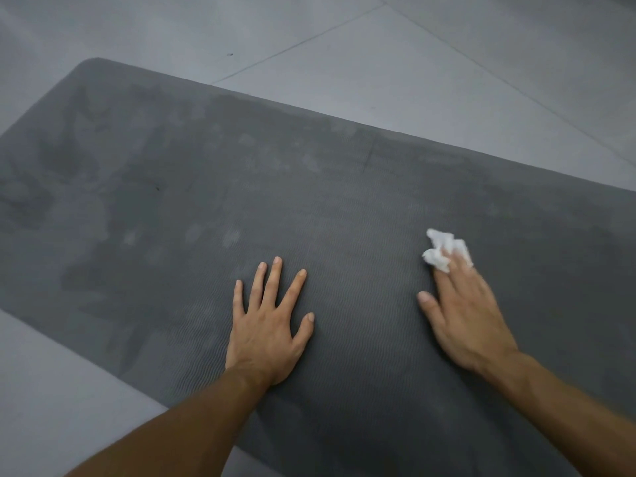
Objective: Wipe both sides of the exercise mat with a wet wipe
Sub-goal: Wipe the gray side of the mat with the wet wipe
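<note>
The left hand (268, 325) lies flat on the exercise mat (206, 173), fingers straight and spread, holding nothing. The right hand (464, 315), blurred, presses a crumpled wet wipe (438, 251) onto the mat under nearly straight fingers. The dark grey mat lies unrolled on the tiled floor (447, 63), its long axis running from far left to near right.

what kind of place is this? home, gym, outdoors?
Likely indoors, on the floor of a home or gym; which one cannot be told. Clues: large smooth grey floor tiles with thin joints, and a dark exercise mat laid flat on them, patchy as if damp from the wet wipe.
</note>
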### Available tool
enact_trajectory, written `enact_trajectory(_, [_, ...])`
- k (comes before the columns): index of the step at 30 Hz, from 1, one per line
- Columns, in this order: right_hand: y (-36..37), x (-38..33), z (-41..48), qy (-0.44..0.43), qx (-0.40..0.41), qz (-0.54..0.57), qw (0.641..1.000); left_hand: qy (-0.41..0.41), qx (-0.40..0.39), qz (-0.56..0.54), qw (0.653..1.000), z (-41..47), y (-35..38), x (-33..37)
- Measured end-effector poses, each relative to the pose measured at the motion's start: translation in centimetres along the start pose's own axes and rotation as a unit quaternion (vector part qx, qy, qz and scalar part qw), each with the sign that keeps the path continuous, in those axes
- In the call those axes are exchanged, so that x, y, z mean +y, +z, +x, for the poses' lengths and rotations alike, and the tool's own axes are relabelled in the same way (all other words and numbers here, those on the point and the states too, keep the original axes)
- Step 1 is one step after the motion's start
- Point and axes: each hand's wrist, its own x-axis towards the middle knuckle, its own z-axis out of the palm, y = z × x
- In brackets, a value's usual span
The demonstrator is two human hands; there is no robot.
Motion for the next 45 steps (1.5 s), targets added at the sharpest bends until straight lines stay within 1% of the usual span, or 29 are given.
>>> enact_trajectory(3, [1.3, -5.2, -2.6, -0.096, -0.047, -0.006, 0.994, -0.002, -0.001, 0.003, 1.000, 0.1, 0.0, 0.1])
enact_trajectory(6, [2.2, -9.1, -5.7, -0.207, -0.080, -0.035, 0.974, -0.004, 0.001, -0.002, 1.000, 0.1, 0.0, 0.1])
enact_trajectory(8, [2.4, -9.9, -7.1, -0.256, -0.076, -0.068, 0.961, -0.002, -0.002, 0.000, 1.000, 0.0, 0.0, 0.1])
enact_trajectory(10, [2.4, -9.0, -7.1, -0.272, -0.070, -0.093, 0.955, -0.004, -0.003, 0.003, 1.000, 0.0, -0.1, 0.1])
enact_trajectory(12, [2.1, -7.0, -6.2, -0.237, -0.059, -0.106, 0.964, -0.004, -0.007, 0.005, 1.000, 0.0, -0.2, 0.2])
enact_trajectory(14, [1.6, -4.6, -4.7, -0.161, -0.042, -0.112, 0.980, -0.002, -0.011, 0.002, 1.000, 0.0, -0.3, 0.1])
enact_trajectory(16, [0.6, -2.0, -3.1, -0.087, -0.035, -0.128, 0.987, -0.001, -0.012, 0.001, 1.000, 0.0, -0.3, 0.1])
enact_trajectory(22, [-2.0, 5.6, 0.4, 0.103, -0.021, -0.122, 0.987, 0.001, -0.002, -0.006, 1.000, 0.0, -0.1, 0.1])
enact_trajectory(24, [-2.4, 6.8, 0.8, 0.138, -0.017, -0.105, 0.985, 0.000, -0.001, -0.004, 1.000, 0.0, -0.1, 0.1])
enact_trajectory(26, [-2.2, 6.4, 1.1, 0.147, -0.010, -0.066, 0.987, 0.000, -0.003, 0.000, 1.000, 0.1, -0.1, 0.1])
enact_trajectory(29, [-0.7, 2.9, 0.1, 0.092, -0.009, -0.037, 0.995, -0.001, -0.002, 0.002, 1.000, 0.0, -0.1, 0.1])
enact_trajectory(33, [1.4, -3.8, -3.5, -0.032, -0.027, -0.026, 0.999, -0.002, -0.003, 0.004, 1.000, 0.0, -0.1, 0.1])
enact_trajectory(35, [2.0, -6.6, -5.6, -0.117, -0.051, -0.023, 0.992, -0.003, 0.000, 0.003, 1.000, 0.1, -0.1, 0.1])
enact_trajectory(37, [2.5, -8.5, -7.8, -0.206, -0.073, -0.038, 0.975, -0.005, 0.000, 0.004, 1.000, 0.1, -0.1, 0.2])
enact_trajectory(39, [2.7, -9.5, -9.3, -0.262, -0.072, -0.064, 0.960, -0.005, 0.001, 0.006, 1.000, 0.1, -0.1, 0.2])
enact_trajectory(42, [2.6, -8.9, -9.3, -0.288, -0.066, -0.091, 0.951, -0.006, 0.001, 0.007, 1.000, 0.0, -0.2, 0.2])
enact_trajectory(43, [2.5, -8.2, -8.9, -0.283, -0.066, -0.091, 0.953, -0.005, 0.001, 0.007, 1.000, 0.0, -0.2, 0.2])
enact_trajectory(45, [2.2, -6.5, -7.7, -0.236, -0.055, -0.081, 0.967, -0.003, -0.002, 0.006, 1.000, 0.0, -0.2, 0.2])
